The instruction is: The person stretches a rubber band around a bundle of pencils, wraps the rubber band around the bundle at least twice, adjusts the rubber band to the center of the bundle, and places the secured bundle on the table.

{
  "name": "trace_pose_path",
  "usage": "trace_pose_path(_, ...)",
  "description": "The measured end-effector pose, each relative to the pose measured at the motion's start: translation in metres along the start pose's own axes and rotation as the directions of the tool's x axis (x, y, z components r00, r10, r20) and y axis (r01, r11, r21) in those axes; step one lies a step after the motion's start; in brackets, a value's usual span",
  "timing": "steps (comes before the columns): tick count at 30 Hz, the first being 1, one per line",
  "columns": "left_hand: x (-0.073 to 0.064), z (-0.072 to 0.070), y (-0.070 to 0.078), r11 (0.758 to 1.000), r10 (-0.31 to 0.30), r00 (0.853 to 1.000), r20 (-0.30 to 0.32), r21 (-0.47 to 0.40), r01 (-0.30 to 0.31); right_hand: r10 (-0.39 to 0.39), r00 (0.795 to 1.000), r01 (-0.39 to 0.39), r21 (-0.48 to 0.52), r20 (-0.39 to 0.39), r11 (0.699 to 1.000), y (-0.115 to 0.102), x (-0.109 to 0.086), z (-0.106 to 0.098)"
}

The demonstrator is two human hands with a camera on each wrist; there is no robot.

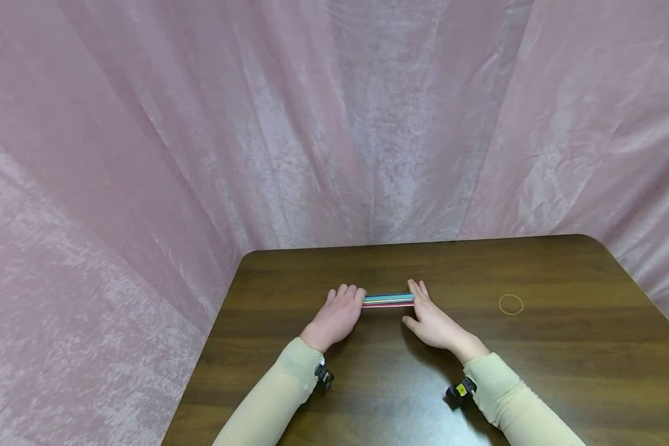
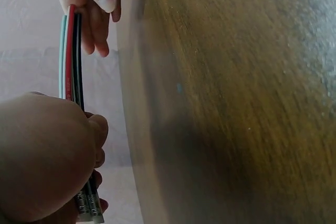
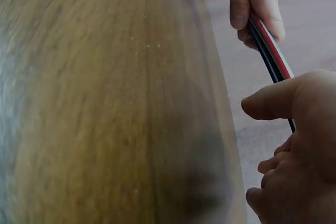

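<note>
A bundle of pencils in blue, white, red and dark colours lies level between my hands, just above the table. My left hand grips it near one end, fingers curled round. Below that fist in the left wrist view, metal pencil ferrules stick out. My right hand is held upright at the other end, its palm against the pencil tips and its thumb apart. In the right wrist view, the right hand partly hides the pencils.
A thin yellow rubber band lies on the brown wooden table, to the right of my right hand. Pink curtains hang behind the table's far edge and along its left side.
</note>
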State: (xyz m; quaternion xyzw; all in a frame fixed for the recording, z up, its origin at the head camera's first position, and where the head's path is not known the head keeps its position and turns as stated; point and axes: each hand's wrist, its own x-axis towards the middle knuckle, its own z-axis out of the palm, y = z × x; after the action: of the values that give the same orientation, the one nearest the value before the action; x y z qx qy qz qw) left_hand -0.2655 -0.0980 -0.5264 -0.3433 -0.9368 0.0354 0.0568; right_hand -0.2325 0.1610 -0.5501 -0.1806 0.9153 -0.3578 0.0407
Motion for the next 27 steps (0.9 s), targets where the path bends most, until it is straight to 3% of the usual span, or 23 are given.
trace_pose_path(10, 0.0008, 0.0001, -0.0016, 1.0, -0.023, 1.0, 0.015, -0.004, 0.023, 0.002, 0.992, -0.011, -0.067, -0.128, 0.998, 0.0029, -0.0002, 0.0021)
trace_pose_path(17, 0.0008, -0.0001, -0.0012, 1.0, -0.018, 1.0, 0.004, 0.004, 0.018, -0.015, 0.997, 0.012, -0.041, -0.079, 0.999, -0.0011, 0.0003, 0.0059)
trace_pose_path(24, 0.0014, -0.0019, 0.0006, 1.0, -0.018, 1.0, 0.006, 0.02, 0.017, -0.08, 0.987, 0.046, -0.225, -0.142, 0.973, -0.002, -0.0013, 0.0073)
trace_pose_path(27, 0.0002, -0.0019, 0.0004, 1.0, -0.022, 1.0, 0.013, 0.003, 0.022, -0.038, 0.994, 0.022, -0.143, -0.106, 0.989, -0.002, -0.0021, 0.0055)
